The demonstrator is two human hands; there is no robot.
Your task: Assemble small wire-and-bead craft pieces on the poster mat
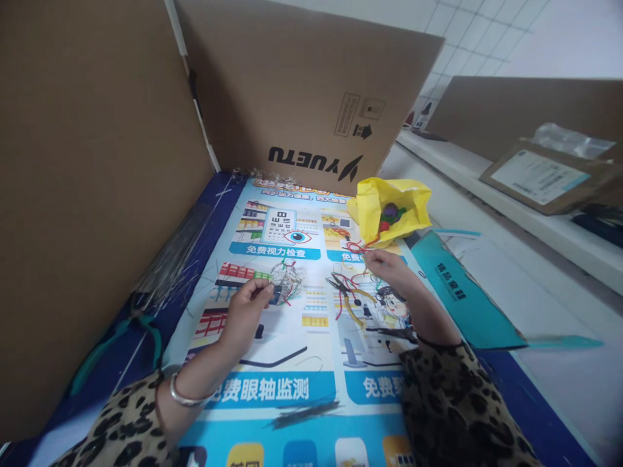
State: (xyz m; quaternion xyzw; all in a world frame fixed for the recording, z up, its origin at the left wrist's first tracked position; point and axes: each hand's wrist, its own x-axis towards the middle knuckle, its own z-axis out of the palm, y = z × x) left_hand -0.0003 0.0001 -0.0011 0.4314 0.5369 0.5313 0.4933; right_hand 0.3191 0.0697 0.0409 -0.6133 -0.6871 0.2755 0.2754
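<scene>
Left grip (247,312) (pinched) on wires (289,277)

We extend both arms (209,370) fwd, forearms (434,318) angled inward: L hand (249,310) w/ thumb & index in a close pinch, other fingers curled; R hand (392,271), slightly farther fwd, fingers curled in, back of hand up.

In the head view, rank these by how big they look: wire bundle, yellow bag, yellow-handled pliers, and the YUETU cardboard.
1. YUETU cardboard
2. yellow bag
Last: yellow-handled pliers and wire bundle, too alike to rank.
</scene>
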